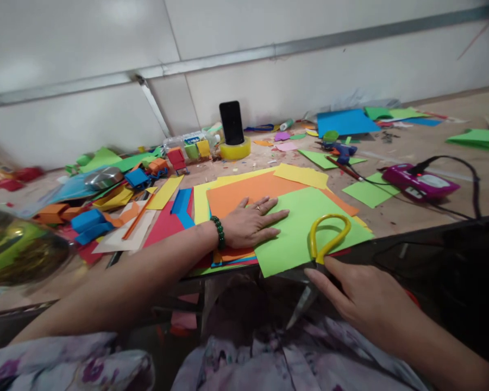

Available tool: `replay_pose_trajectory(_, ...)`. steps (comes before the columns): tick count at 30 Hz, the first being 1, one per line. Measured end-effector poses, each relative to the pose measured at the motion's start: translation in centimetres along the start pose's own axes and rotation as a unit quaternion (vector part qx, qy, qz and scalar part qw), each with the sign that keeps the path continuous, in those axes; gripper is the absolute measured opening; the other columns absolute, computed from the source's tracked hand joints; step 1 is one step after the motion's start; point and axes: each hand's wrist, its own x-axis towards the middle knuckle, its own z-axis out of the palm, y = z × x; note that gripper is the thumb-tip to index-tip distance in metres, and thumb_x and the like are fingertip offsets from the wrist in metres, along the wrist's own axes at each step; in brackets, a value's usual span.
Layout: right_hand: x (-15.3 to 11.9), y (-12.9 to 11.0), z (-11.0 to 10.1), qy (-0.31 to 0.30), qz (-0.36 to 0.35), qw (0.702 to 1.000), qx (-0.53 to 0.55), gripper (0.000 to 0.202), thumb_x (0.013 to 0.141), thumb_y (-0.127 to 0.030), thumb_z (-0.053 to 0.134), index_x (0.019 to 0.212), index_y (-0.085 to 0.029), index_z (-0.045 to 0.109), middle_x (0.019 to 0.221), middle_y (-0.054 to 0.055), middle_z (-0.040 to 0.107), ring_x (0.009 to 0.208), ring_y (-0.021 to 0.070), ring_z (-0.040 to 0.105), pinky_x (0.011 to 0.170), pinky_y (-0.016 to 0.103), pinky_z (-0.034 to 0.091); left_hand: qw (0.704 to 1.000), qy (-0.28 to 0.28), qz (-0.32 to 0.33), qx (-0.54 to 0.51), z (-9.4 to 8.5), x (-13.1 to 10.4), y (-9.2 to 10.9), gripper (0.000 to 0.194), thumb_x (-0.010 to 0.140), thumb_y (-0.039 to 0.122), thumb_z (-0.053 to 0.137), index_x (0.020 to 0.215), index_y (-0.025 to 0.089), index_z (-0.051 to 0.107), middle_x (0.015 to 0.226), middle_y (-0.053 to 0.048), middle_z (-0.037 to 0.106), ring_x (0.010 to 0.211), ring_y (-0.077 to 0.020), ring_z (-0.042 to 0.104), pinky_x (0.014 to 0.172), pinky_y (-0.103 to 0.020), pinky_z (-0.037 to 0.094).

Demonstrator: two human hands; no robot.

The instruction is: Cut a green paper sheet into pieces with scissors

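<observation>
My left hand (256, 224), with a ring and a green bead bracelet (217, 232), lies flat with fingers spread over an orange sheet (240, 190) and the edge of a light green sheet (293, 239). The green sheet juts past the table's front edge. In my right hand (354, 288) is a pair of scissors with yellow handles (330, 220), gripped near the pivot. Their blades (303, 307) point down toward my lap, while the handle loops stand up in front of the green sheet. Beneath lie more yellow, red and blue sheets.
At the back, a black phone (231, 122) leans upright by a yellow tape roll (235, 149). Small folded paper pieces and scraps crowd the left, near a glass jar (20, 247). On the right are a blue glue gun (340, 151) and a corded magenta box (419, 182).
</observation>
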Motion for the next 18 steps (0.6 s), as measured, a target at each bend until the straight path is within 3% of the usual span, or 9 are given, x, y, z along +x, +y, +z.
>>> replay_pose_trajectory(6,0.1,-0.1,1.2,0.056,-0.025,0.998,-0.003,0.047,0.096,-0.054,0.03,0.073,-0.022,0.056,0.057,0.006,0.067,0.057,0.0264,0.068,0.051,0.029,0.023,1.0,0.002,0.003,-0.005,0.1,0.1,-0.1,0.061,0.098,0.054,0.024,0.153,0.03,0.017,0.162,-0.014,0.005,0.15,-0.0303,0.004,0.111,-0.067,0.004)
replay_pose_trajectory(18,-0.1,0.7,2.0,0.11,-0.062,0.991,-0.038,0.054,0.096,-0.059,0.024,0.071,-0.022,0.054,0.051,0.005,0.063,0.047,0.0255,0.064,0.049,0.028,0.015,1.0,0.01,0.006,-0.016,0.2,0.1,-0.1,0.061,0.098,0.054,0.025,0.153,0.029,0.019,0.162,-0.014,0.007,0.15,-0.0321,0.005,0.11,-0.069,0.002)
